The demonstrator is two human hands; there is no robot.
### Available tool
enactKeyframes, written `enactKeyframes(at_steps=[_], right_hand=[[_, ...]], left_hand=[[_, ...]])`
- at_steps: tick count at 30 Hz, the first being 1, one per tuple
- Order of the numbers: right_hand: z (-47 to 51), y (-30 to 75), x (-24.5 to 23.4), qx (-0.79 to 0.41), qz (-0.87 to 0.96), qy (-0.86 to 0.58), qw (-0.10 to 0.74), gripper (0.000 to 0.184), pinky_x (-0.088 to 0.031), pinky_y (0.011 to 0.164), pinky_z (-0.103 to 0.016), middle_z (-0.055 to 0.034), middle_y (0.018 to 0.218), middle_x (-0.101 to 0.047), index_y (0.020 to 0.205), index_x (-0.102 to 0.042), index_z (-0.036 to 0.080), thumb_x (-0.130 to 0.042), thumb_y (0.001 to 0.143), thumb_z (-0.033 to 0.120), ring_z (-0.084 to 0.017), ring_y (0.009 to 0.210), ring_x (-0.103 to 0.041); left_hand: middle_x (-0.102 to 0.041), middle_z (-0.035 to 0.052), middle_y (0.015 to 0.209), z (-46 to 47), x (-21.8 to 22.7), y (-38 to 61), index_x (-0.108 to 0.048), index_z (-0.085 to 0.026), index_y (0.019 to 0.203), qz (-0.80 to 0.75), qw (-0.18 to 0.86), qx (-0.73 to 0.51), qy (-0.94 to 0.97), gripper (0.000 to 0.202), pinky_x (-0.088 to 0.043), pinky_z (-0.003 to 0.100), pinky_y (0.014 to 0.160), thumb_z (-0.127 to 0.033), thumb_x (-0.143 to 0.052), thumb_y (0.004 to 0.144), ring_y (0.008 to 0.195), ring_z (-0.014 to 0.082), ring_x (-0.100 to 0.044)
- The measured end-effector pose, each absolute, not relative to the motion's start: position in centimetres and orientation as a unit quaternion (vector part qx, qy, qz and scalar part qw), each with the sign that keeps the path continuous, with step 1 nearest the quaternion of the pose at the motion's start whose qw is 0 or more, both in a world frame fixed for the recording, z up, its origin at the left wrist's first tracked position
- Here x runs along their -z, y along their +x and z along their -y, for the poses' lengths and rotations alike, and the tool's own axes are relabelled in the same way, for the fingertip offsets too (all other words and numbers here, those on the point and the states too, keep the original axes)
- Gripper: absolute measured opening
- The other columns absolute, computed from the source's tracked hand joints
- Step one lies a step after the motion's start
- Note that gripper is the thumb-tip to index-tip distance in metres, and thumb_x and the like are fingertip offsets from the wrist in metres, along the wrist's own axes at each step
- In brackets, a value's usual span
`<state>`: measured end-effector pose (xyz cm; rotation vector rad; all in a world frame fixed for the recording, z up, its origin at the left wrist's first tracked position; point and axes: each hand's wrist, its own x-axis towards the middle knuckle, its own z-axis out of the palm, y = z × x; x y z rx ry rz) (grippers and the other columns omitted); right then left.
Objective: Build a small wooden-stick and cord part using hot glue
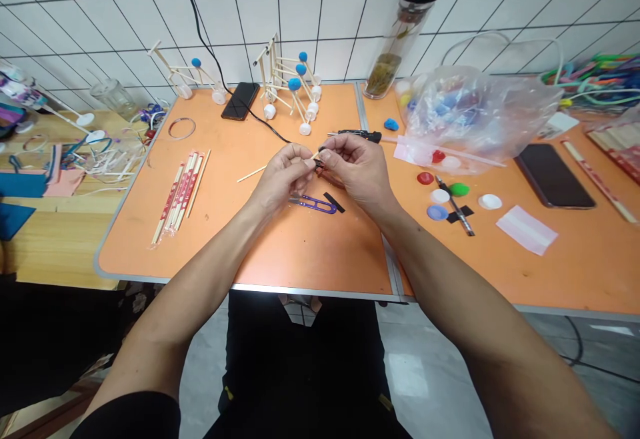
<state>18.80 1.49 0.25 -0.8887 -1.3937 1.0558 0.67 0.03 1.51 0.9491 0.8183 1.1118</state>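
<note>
Both hands meet above the middle of the orange table point(280, 252). My left hand point(283, 176) is closed in a pinch on a thin wooden stick point(251, 174) that runs out to the left. My right hand point(356, 167) is closed too, its fingertips pinching a small black piece at the stick's end; I cannot make out what that piece is. Purple thread snips point(315, 204) and a black strip point(334, 202) lie on the table just below the hands.
Wrapped chopsticks point(181, 192) lie at left. Stick-and-cap models point(293, 89), a black phone point(240, 100) with cable and a glass bottle point(405, 29) stand at the back. A plastic bag point(475, 116), loose bottle caps point(440, 196), a pen point(457, 209) and another phone point(554, 176) are at right.
</note>
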Motion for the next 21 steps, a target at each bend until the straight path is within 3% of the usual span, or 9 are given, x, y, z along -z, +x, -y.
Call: enactKeyframes(at_steps=[4,10,16,21], right_hand=[[-1.59,18.93,-0.21,-0.447,0.582,-0.386,0.559,0.057,-0.064,0.071,-0.035,-0.0009,0.087,-0.078,0.094,-0.079,0.026,-0.101,0.079,0.076,-0.018,0.076,-0.069],[-1.82,18.77,0.09,-0.431,0.595,-0.380,0.563,0.062,-0.062,0.070,-0.033,-0.0010,0.086,-0.077,0.094,-0.078,0.026,-0.099,0.079,0.082,-0.017,0.075,-0.068],[-1.66,18.53,0.21,-0.429,0.595,-0.383,0.562,0.063,-0.058,0.067,-0.033,-0.0012,0.088,-0.074,0.098,-0.078,0.027,-0.096,0.081,0.085,-0.017,0.073,-0.065],[-1.49,18.46,0.09,-0.435,0.589,-0.384,0.563,0.067,-0.057,0.066,-0.032,-0.0010,0.088,-0.073,0.097,-0.077,0.026,-0.094,0.079,0.089,-0.017,0.072,-0.064]], left_hand=[[-0.069,-0.0052,0.070,0.09,-1.57,0.89,-0.068,-0.021,0.094,-0.387,0.605,-0.525,0.456,0.037,-0.040,0.020,0.052,-0.027,-0.103,0.085,0.052,0.0079,-0.053],[-0.068,-0.0050,0.067,0.46,-2.22,1.08,-0.066,-0.022,0.087,-0.404,0.581,-0.528,0.469,0.043,-0.039,0.019,0.055,-0.026,-0.109,0.081,0.059,0.0093,-0.058],[-0.073,-0.0028,0.068,0.53,-1.84,1.09,-0.068,-0.021,0.085,-0.411,0.561,-0.545,0.469,0.036,-0.034,0.021,0.051,-0.028,-0.103,0.090,0.048,0.0067,-0.047],[-0.074,-0.0017,0.067,0.59,-1.92,1.21,-0.069,-0.020,0.084,-0.415,0.551,-0.551,0.469,0.034,-0.034,0.020,0.049,-0.026,-0.101,0.092,0.046,0.0069,-0.048]])
